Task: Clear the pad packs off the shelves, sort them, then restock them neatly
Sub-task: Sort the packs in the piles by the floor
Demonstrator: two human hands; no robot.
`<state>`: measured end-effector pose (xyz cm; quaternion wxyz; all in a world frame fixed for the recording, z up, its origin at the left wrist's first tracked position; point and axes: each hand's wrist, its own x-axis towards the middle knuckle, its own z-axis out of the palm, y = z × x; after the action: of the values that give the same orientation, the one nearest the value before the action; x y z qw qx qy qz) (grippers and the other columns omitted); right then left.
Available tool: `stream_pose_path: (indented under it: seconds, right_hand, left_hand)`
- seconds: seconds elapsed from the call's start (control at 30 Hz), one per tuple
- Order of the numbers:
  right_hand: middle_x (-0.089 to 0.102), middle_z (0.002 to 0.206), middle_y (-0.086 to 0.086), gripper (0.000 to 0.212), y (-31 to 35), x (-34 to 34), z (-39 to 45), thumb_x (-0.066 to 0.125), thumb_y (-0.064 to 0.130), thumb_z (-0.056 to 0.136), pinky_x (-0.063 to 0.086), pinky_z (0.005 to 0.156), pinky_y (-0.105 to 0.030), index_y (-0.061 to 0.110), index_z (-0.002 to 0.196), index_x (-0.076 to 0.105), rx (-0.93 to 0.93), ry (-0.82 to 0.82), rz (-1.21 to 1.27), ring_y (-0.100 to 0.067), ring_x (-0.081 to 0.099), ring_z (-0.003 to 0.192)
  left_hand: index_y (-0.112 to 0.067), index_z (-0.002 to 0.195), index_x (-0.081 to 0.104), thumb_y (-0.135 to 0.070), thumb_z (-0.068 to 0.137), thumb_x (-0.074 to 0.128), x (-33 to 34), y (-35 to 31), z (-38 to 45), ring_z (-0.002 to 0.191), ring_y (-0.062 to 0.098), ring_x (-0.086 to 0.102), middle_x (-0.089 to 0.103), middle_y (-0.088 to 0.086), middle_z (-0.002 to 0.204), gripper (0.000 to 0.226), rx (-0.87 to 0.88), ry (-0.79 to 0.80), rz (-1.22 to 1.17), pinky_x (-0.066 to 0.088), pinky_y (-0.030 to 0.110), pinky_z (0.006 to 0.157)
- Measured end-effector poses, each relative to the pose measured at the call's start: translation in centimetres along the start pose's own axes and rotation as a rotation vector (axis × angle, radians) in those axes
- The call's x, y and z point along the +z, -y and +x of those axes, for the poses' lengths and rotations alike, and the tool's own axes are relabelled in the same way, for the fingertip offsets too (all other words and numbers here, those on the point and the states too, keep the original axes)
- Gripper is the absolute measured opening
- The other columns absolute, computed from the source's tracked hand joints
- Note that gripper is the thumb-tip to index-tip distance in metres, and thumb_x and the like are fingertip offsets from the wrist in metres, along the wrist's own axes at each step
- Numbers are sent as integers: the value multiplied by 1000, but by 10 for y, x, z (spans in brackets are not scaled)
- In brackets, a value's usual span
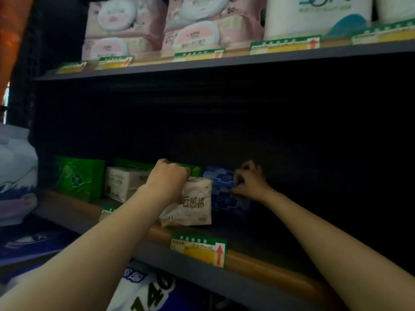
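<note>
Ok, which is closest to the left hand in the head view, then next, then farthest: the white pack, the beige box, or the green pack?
From the left hand:
1. White pack: gripped by that hand, at the shelf front.
2. Beige box: just to its left.
3. Green pack: farthest, at the shelf's left end.

Free shelf (280,254) right of blue pack (226,198)

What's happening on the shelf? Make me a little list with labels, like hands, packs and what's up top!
left hand: grips the top of a white pack
right hand: pinches a blue pack
same shelf, further left: green pack, white box pack
shelf above: pink wipe packs, white rolls
shelf edge: green price tag
right part of the shelf: too dark to tell
</note>
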<state>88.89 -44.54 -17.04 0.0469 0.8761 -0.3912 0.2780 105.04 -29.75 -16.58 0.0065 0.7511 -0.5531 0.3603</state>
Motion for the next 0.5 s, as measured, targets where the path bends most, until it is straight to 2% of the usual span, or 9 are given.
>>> stream_pose_path:
  seconds: [0.07,0.1,0.13,0.2,0.27,0.37,0.47,0.5]
  right_hand:
    - [23,143,-6,34,5,1,-1,76,28,75,34,101,-32,18,72,44,-12,71,45,-26,28,128]
    - [21,145,-7,34,8,0,-2,77,29,74,36,101,-34,18,74,44,6,113,17,-27,30,129]
    - [21,145,-10,33,10,0,-3,76,31,75,37,101,-37,17,86,48,30,142,-61,-29,32,128]
    - [30,139,-14,56,15,-3,-6,73,34,78,37,100,-43,14,120,42,82,142,-235,-33,36,123]
    - [40,133,-14,68,22,-10,-17,71,35,78,37,97,-44,16,131,34,114,66,-267,-35,38,121]
    - [46,127,-15,65,30,-27,-46,70,41,76,40,93,-42,18,127,38,151,-110,-246,-37,42,117]
    - [49,121,-16,59,39,-53,-73,73,42,73,42,90,-41,17,117,44,220,-276,-88,-39,45,113]
    - [49,120,-15,58,43,-61,-81,75,42,72,42,89,-40,17,114,45,228,-304,-52,-38,46,112]
  left_hand:
    - [-22,124,47,-44,81,66,1,0,1,113,20,55,60,-1,120,51,1,-3,-8,30,34,104]
    - [-22,125,47,-43,82,66,2,0,0,114,20,55,60,0,121,52,4,3,-13,28,35,106]
    - [-22,125,46,-42,82,66,1,0,-1,115,20,54,60,0,121,52,7,11,-21,26,36,108]
    - [-22,126,47,-40,82,67,1,-2,-4,115,20,54,60,0,122,52,4,20,-46,24,37,109]
    - [-22,125,47,-41,82,67,1,-3,-6,115,20,54,60,0,121,52,-3,-2,-69,25,37,109]
    - [-20,133,40,-52,78,65,-7,6,-12,114,21,55,61,0,119,68,0,1,-97,28,36,104]
    - [-11,145,21,-69,71,62,-21,18,-10,119,26,51,56,5,128,103,-69,170,-126,30,37,100]
    - [-10,144,24,-71,70,61,-22,20,-9,120,26,49,54,5,129,103,-85,253,-128,29,38,101]
